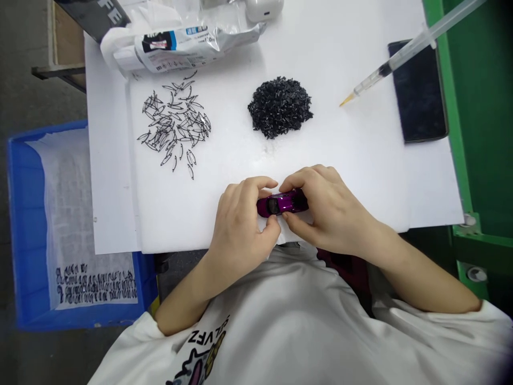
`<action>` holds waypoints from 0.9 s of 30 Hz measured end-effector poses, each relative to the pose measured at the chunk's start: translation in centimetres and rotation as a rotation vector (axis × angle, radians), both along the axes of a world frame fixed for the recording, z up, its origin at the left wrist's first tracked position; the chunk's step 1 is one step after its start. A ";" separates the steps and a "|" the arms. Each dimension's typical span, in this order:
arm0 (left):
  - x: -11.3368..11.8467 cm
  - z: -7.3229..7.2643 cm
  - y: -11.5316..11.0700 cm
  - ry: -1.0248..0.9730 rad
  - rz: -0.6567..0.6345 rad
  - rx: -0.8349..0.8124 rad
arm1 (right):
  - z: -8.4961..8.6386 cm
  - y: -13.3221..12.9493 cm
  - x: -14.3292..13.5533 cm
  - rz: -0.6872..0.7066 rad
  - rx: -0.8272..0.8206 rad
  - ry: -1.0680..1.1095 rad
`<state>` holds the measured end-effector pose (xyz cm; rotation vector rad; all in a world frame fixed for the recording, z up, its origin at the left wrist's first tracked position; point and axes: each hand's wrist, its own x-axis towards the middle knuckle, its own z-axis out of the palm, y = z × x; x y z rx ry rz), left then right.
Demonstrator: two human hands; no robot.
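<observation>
A small purple toy car (285,203) with a dark window lies sideways at the table's front edge, between my two hands. My left hand (244,219) grips its left end, thumb below and fingers above. At the right end, my right hand (326,208) has its fingers and thumb closed round the car. Beyond them is a heap of small black parts (279,107). Thin black outline-shaped pieces (176,125) lie scattered to the left of that heap.
A syringe (401,56) with an orange tip angles in at the upper right, over a dark phone (419,96). At the back left lies a silver-white tube (188,47). A blue bin (30,230) with rows of small black parts stands left of the white table (112,214).
</observation>
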<state>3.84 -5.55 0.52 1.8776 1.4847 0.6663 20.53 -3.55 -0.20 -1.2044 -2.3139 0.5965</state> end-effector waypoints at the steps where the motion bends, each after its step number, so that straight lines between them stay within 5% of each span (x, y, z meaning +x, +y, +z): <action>1: 0.0 0.0 0.0 0.000 0.007 -0.001 | 0.0 0.0 -0.1 0.003 0.002 -0.004; 11: -2.4 0.0 0.6 -0.009 -0.190 -0.018 | 0.1 0.9 1.5 0.145 -0.107 0.049; 19: -2.2 -0.5 1.2 -0.131 -0.033 0.016 | 1.2 1.4 1.6 0.007 -0.153 0.019; 27: -2.2 -1.4 1.1 -0.112 0.030 0.119 | 0.3 1.4 1.2 -0.037 0.100 0.062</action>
